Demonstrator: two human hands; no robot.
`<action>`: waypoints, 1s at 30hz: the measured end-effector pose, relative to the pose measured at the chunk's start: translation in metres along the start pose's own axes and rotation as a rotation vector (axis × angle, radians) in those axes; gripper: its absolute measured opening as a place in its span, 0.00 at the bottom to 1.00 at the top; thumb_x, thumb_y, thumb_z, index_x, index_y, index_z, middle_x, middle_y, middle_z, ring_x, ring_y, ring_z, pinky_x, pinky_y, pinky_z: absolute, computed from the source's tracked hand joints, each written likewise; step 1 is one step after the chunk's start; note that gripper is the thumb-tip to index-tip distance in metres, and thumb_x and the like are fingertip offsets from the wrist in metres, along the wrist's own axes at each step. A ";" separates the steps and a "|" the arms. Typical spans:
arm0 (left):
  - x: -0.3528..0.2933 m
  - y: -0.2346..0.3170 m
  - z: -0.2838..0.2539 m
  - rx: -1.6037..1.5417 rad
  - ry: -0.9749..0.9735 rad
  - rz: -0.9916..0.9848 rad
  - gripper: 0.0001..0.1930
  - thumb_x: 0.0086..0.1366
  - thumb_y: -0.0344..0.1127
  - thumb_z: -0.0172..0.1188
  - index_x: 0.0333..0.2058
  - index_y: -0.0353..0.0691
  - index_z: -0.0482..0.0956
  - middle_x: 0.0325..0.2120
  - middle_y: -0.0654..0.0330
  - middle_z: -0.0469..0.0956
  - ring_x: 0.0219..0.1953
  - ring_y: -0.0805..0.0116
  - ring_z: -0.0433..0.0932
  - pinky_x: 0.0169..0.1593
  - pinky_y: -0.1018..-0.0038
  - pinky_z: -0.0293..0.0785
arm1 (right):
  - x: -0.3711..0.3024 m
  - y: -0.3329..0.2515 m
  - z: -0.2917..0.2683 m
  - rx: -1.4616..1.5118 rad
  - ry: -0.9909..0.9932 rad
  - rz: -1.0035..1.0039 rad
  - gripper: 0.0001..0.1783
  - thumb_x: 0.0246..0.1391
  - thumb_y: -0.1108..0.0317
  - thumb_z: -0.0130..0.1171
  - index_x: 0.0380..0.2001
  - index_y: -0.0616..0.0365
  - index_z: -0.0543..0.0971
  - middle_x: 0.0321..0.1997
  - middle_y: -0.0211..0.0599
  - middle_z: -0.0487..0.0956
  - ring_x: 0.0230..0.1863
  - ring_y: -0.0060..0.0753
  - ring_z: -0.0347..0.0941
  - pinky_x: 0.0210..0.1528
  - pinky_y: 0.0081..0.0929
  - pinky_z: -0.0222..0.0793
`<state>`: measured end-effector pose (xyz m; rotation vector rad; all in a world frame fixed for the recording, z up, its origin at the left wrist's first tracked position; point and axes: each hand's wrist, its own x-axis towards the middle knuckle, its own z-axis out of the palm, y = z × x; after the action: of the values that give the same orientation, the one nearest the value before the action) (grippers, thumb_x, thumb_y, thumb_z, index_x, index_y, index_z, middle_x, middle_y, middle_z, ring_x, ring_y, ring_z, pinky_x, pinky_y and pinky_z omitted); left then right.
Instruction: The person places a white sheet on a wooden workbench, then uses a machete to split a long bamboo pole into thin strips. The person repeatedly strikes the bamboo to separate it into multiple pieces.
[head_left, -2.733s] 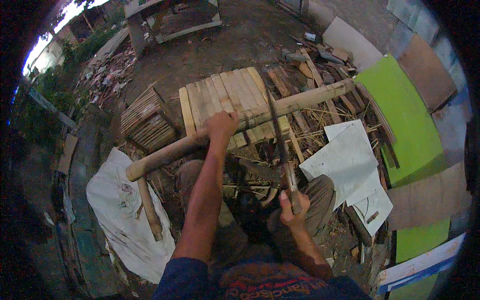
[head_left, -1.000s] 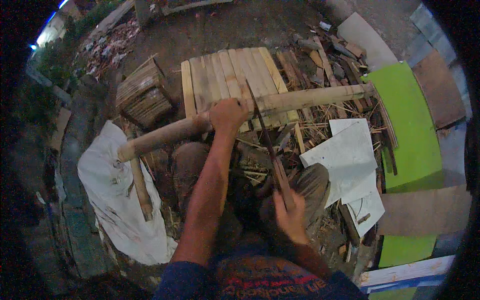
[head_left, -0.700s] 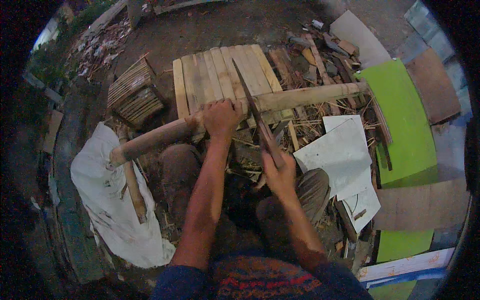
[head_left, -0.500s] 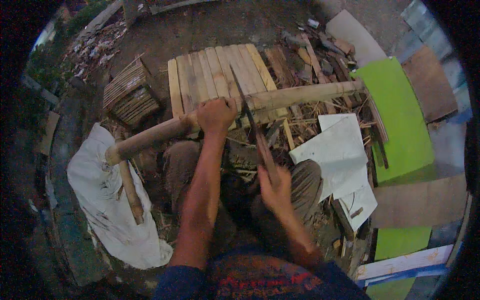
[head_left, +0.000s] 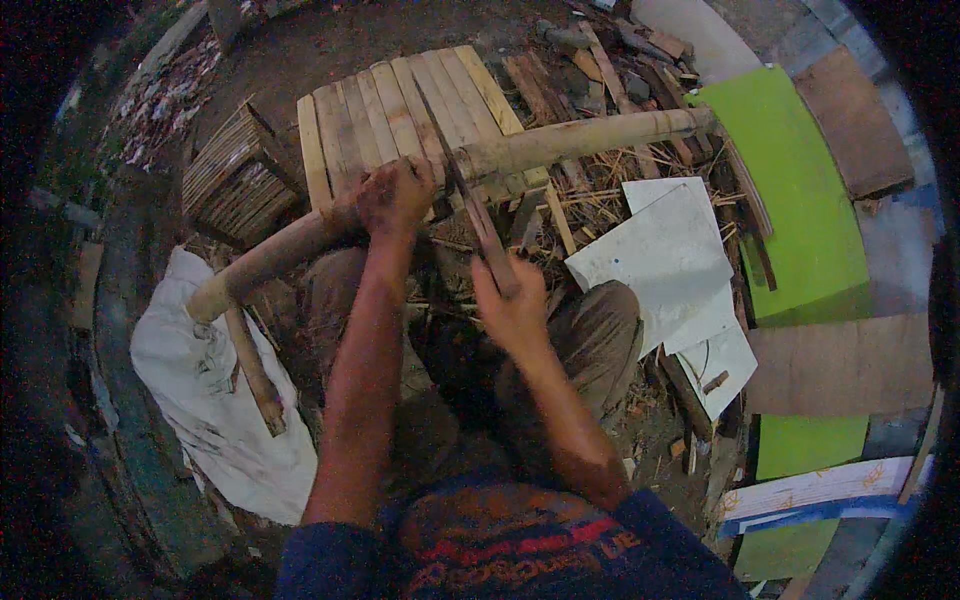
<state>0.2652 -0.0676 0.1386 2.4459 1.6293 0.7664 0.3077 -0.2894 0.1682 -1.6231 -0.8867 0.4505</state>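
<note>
A long bamboo pole (head_left: 580,143) lies slantwise before me, its near-left end over a white sack. My left hand (head_left: 397,198) is closed on top of the pole, left of its middle. In my right hand (head_left: 514,300) is the wooden handle of a saw (head_left: 482,222). Its narrow dark blade crosses the pole just right of my left hand and points away from me. The blade shows almost edge-on, so its teeth cannot be made out. Beyond the pole stands a slatted wooden panel (head_left: 385,115), partly behind the blade.
The white sack (head_left: 190,370) and a shorter pole (head_left: 252,365) lie at left, below a slatted crate (head_left: 240,180). White sheets (head_left: 660,255) and a green board (head_left: 800,200) lie at right. Scrap wood (head_left: 610,80) and straw cover the ground behind.
The saw has slid forward across the pole, with my right hand nearer to it. My left hand stays closed on the pole. The whole view has shifted slightly.
</note>
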 end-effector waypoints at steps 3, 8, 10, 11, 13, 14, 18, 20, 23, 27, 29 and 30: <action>-0.001 -0.005 -0.003 0.024 0.059 0.036 0.20 0.63 0.50 0.51 0.25 0.41 0.83 0.26 0.50 0.82 0.33 0.53 0.83 0.46 0.58 0.76 | -0.100 0.004 -0.058 -0.153 -0.230 0.119 0.09 0.60 0.69 0.59 0.33 0.66 0.79 0.24 0.38 0.79 0.25 0.28 0.75 0.29 0.29 0.69; 0.000 -0.003 0.002 0.017 0.061 0.041 0.19 0.62 0.48 0.50 0.26 0.41 0.84 0.26 0.52 0.83 0.32 0.54 0.83 0.49 0.61 0.74 | -0.118 0.001 -0.085 -0.243 -0.147 -0.045 0.12 0.60 0.67 0.57 0.38 0.68 0.80 0.25 0.40 0.79 0.27 0.31 0.77 0.31 0.29 0.70; -0.004 -0.007 -0.002 -0.004 0.030 0.022 0.19 0.62 0.47 0.51 0.27 0.40 0.84 0.27 0.52 0.83 0.32 0.53 0.83 0.49 0.62 0.74 | -0.051 -0.001 -0.056 -0.139 -0.180 0.132 0.12 0.58 0.66 0.59 0.36 0.66 0.80 0.21 0.34 0.75 0.23 0.25 0.71 0.28 0.29 0.66; 0.004 -0.006 -0.002 0.013 0.051 0.029 0.19 0.61 0.47 0.51 0.27 0.40 0.84 0.27 0.53 0.83 0.32 0.53 0.83 0.49 0.62 0.74 | -0.008 0.011 -0.029 -0.071 -0.143 0.040 0.11 0.58 0.65 0.60 0.32 0.65 0.79 0.18 0.28 0.70 0.21 0.21 0.63 0.25 0.29 0.61; 0.005 -0.002 0.004 0.030 0.087 0.048 0.18 0.61 0.47 0.51 0.27 0.40 0.84 0.27 0.54 0.83 0.31 0.54 0.83 0.48 0.62 0.74 | 0.050 -0.004 0.014 0.066 -0.075 0.073 0.14 0.59 0.63 0.60 0.26 0.64 0.76 0.17 0.25 0.69 0.20 0.18 0.62 0.25 0.27 0.60; 0.005 -0.002 0.007 0.041 0.123 0.058 0.18 0.60 0.47 0.52 0.27 0.41 0.84 0.26 0.55 0.83 0.30 0.55 0.83 0.47 0.62 0.74 | 0.063 -0.002 0.023 0.053 -0.057 0.079 0.16 0.59 0.62 0.60 0.24 0.63 0.75 0.17 0.25 0.69 0.20 0.18 0.62 0.25 0.27 0.59; -0.012 -0.006 -0.003 0.048 0.244 0.260 0.16 0.58 0.46 0.54 0.28 0.41 0.84 0.26 0.56 0.83 0.30 0.57 0.82 0.44 0.63 0.72 | 0.028 0.014 0.009 0.063 -0.071 -0.036 0.11 0.59 0.65 0.60 0.26 0.61 0.78 0.16 0.27 0.71 0.19 0.20 0.66 0.22 0.25 0.61; -0.027 0.002 0.009 -0.017 0.215 0.365 0.14 0.57 0.45 0.55 0.29 0.41 0.83 0.27 0.57 0.83 0.31 0.59 0.82 0.44 0.63 0.72 | -0.009 0.014 0.003 0.103 -0.032 0.088 0.12 0.60 0.65 0.60 0.25 0.60 0.78 0.16 0.25 0.70 0.19 0.18 0.65 0.22 0.24 0.60; -0.039 0.008 0.012 -0.122 0.246 0.470 0.13 0.57 0.44 0.56 0.29 0.41 0.83 0.27 0.57 0.83 0.33 0.60 0.81 0.44 0.63 0.71 | -0.042 0.012 0.001 0.122 0.022 0.157 0.15 0.61 0.67 0.57 0.21 0.60 0.73 0.17 0.22 0.69 0.18 0.14 0.61 0.21 0.20 0.55; -0.045 0.024 0.004 -0.134 0.296 0.420 0.13 0.57 0.44 0.57 0.29 0.41 0.83 0.28 0.57 0.83 0.34 0.61 0.81 0.46 0.63 0.70 | -0.047 0.020 0.004 0.052 0.097 0.081 0.16 0.61 0.66 0.58 0.20 0.59 0.72 0.16 0.23 0.69 0.17 0.15 0.61 0.20 0.22 0.55; -0.049 0.024 0.007 -0.126 0.253 0.360 0.14 0.58 0.45 0.56 0.29 0.41 0.83 0.28 0.57 0.83 0.35 0.60 0.81 0.47 0.62 0.70 | -0.041 0.027 -0.009 0.080 0.091 0.150 0.16 0.60 0.63 0.60 0.21 0.58 0.74 0.16 0.23 0.69 0.18 0.18 0.61 0.20 0.25 0.55; -0.044 0.027 0.007 -0.125 0.246 0.342 0.15 0.59 0.46 0.56 0.30 0.41 0.83 0.27 0.57 0.83 0.35 0.60 0.82 0.48 0.62 0.69 | -0.033 0.026 -0.011 0.072 0.073 0.151 0.16 0.60 0.63 0.60 0.21 0.58 0.74 0.16 0.23 0.69 0.18 0.18 0.61 0.20 0.25 0.56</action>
<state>0.2777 -0.1173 0.1270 2.6571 1.1908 1.2179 0.3020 -0.3228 0.1404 -1.6360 -0.6890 0.5190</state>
